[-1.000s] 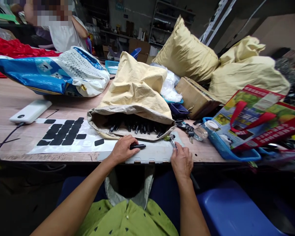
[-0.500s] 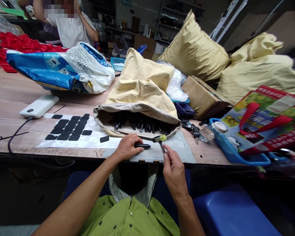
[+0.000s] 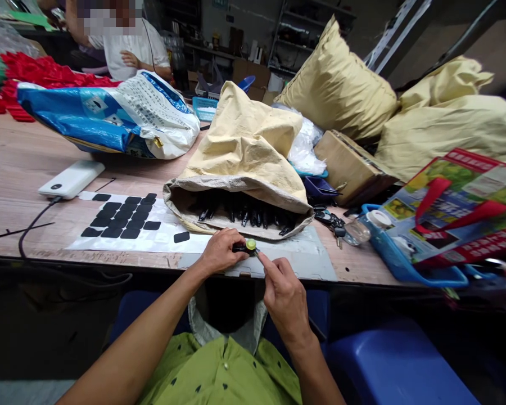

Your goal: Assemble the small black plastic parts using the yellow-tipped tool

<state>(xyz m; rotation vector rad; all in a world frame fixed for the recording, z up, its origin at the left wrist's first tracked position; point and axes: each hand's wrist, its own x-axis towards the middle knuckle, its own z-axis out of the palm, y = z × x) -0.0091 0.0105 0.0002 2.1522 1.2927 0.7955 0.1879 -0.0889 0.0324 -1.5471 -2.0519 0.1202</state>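
Near the table's front edge, my left hand [image 3: 223,252] is closed on a short black cylindrical piece [image 3: 238,247], held over a grey board [image 3: 320,259]. My right hand [image 3: 284,284] grips a small tool with a yellow-green round head [image 3: 251,244]; its head lies over the black piece's right end. Just behind the hands, a cream cloth sack [image 3: 244,152] lies with its mouth facing me, many black pieces [image 3: 257,215] showing inside. To the left, a white sheet [image 3: 164,239] bears rows of black rounded patches [image 3: 130,216].
A white power bank [image 3: 72,179] with a cable and a blue-white bag [image 3: 109,115] are on the left. Keys [image 3: 339,232], a clear bottle [image 3: 357,230] and a blue basket [image 3: 405,275] stand right. A person in white [image 3: 130,50] sits across the table.
My right hand has moved left, bringing the tool's head from beside the black piece onto its right end. My left hand keeps its hold. The other person's arm has lowered.
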